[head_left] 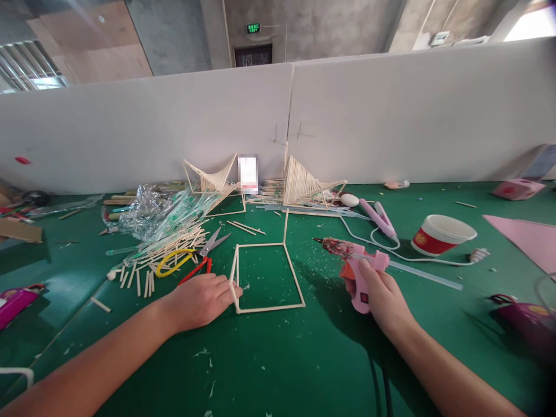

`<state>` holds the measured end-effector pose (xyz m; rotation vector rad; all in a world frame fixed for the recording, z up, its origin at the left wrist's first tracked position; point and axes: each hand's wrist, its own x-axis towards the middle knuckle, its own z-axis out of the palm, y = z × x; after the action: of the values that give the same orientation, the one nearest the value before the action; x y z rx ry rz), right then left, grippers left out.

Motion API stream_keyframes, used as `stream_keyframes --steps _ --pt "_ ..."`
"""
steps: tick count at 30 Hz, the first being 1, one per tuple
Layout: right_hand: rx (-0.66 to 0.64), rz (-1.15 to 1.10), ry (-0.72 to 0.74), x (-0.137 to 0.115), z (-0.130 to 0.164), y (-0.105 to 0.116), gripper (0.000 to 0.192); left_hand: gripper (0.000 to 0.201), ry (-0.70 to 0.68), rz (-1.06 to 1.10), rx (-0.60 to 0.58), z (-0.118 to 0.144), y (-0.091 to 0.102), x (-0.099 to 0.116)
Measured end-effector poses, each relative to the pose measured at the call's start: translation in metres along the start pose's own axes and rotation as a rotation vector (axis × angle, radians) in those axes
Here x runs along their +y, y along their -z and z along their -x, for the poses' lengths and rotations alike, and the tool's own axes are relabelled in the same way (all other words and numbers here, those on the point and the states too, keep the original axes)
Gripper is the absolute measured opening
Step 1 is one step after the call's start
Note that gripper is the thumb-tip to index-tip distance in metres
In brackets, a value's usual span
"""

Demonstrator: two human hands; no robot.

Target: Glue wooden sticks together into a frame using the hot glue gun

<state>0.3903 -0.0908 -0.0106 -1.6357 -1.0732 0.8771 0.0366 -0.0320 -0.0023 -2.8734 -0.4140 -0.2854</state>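
A frame of thin wooden sticks (271, 308) lies on the green table, with one stick standing up at its far right corner and slanted sticks at its left side. My left hand (211, 299) is closed at that left side, fingers around the slanted sticks. In my right hand (384, 289) is a pink hot glue gun (359, 260), held above the table to the right of the frame. Its dark, stained nozzle points left, and a clear glue stick (428, 274) sticks out of its back. Scissors (208, 249) with red and yellow handles lie open just beyond my left hand.
Loose sticks (145, 278) and crumpled clear plastic wrap (150, 214) are heaped at left. Two stick models (217, 179) (304, 185) stand by the white partition (369, 116). A paper cup (438, 234), a corded pink tool (380, 220) and pink sheet (525, 237) are at right.
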Motion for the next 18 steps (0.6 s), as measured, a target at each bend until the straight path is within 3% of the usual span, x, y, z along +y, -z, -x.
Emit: stream_keyframes --steps 7,13,18 --pt "0.008 -0.003 -0.005 0.003 -0.002 0.000 0.057 0.028 0.230 0.103 -0.014 0.005 0.000 -0.001" --pt "-0.007 -0.005 -0.007 0.005 -0.002 0.001 0.056 0.022 0.609 0.247 0.095 0.018 0.001 0.032" --pt "0.001 -0.011 -0.008 0.005 -0.002 0.001 0.056 0.020 0.723 0.196 0.116 0.011 -0.003 0.051"
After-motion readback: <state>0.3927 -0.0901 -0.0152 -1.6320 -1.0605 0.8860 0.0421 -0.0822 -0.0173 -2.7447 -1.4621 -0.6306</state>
